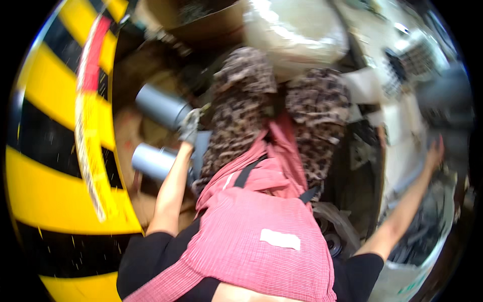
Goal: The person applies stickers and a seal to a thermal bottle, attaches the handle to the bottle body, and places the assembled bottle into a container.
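My left hand (189, 127), in a pale work glove, is closed at the near end of a grey pipe fitting (162, 106); its fingers are partly blurred. Just below it is a second, lighter grey pipe fitting (153, 161). More grey plastic (202, 146) shows between that hand and my leg. My bare right hand (435, 152) reaches far out to the right with its fingers apart. It is beside a large dark grey rounded thing (445, 100), too smeared to name; whether they touch is unclear.
A yellow-and-black striped surface (45, 121) runs along the left. Ahead of my knees are a plastic-wrapped bundle (297, 38) and a brown container (201, 22). A white sack (427, 267) of dark pieces (417, 231) stands below my right arm, near a clear bag (337, 221).
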Demonstrator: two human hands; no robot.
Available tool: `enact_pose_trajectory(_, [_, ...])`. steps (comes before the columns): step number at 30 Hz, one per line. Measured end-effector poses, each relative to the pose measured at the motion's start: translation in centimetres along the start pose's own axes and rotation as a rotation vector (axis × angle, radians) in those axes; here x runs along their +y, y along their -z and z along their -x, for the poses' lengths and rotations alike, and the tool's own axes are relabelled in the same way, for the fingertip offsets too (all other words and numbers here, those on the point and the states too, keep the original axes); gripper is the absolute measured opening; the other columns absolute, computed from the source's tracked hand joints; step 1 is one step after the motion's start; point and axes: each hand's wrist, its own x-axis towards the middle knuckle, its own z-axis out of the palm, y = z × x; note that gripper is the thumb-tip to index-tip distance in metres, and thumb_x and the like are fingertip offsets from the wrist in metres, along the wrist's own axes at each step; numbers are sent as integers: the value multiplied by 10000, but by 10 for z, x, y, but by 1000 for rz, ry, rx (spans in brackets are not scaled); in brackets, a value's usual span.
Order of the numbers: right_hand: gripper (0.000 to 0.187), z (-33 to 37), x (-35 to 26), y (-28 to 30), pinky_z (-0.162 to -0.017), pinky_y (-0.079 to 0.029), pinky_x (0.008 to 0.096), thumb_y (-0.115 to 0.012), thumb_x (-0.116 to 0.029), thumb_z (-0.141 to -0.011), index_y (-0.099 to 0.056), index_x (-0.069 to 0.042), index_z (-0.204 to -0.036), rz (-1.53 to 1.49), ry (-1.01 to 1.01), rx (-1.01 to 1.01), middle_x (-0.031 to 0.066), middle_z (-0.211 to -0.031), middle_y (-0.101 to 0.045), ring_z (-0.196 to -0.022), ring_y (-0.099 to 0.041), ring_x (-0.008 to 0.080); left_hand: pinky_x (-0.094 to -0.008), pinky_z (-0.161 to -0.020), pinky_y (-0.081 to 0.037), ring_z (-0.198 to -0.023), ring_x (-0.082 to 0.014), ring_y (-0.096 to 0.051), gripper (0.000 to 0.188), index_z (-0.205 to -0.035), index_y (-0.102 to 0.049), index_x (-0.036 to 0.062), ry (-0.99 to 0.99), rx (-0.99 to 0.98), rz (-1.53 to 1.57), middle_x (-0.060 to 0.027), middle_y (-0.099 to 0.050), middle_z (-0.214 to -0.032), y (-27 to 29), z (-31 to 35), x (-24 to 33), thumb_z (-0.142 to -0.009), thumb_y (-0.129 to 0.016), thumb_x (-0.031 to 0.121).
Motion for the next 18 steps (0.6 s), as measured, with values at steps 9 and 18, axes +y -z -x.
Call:
enact_pose_trajectory(9, [231, 117, -270, 29, -1015, -467, 372, -607, -62, -983, -726, -24, -1177, -244, 303, -99, 101, -1273, -677, -1150, -628, 253, -352, -797, -519, -872, -165, -625, 297, -1113, -662, 112, 792, 286, -1218, -57, -701, -979, 230, 57, -202, -922, -671, 339])
enact_pose_trajectory(18, [264, 203, -536, 33, -988, -496, 422, -703, 81, -780, -762, -45, -1005, -483, 771, -287, 110, -1154, -700, -1146, -623, 325, -534, -841, -513, -1033, -477, -645, 571, -1112, -682, 93, 567, 436, -793, -248, -687, -1128, 126, 26, -225, -925, -545, 615])
